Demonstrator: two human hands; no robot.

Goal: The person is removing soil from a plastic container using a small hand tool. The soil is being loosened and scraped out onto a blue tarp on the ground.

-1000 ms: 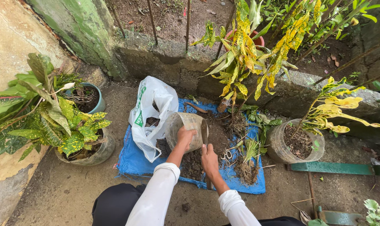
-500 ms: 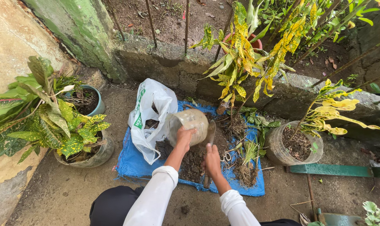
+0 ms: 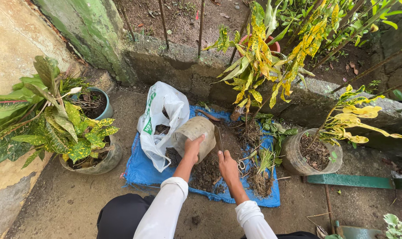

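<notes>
While the left hand (image 3: 193,146) clamps a tilted plastic pot (image 3: 193,136) beside the white bag (image 3: 162,119), the right hand (image 3: 227,164) grips a knife (image 3: 218,138) over the blue mat (image 3: 139,170), whose near edge borders bare concrete.

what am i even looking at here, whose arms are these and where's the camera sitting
The camera is worn on a person's head and looks down, so the two white-sleeved arms are that person's own. The left hand grips a clear plastic container, tipped on its side. The right hand holds a thin tool; what kind is hard to tell. Beneath them a blue mat lies on the ground, carrying loose soil, uprooted plants and a white plastic bag. Potted plants stand on both sides.
</notes>
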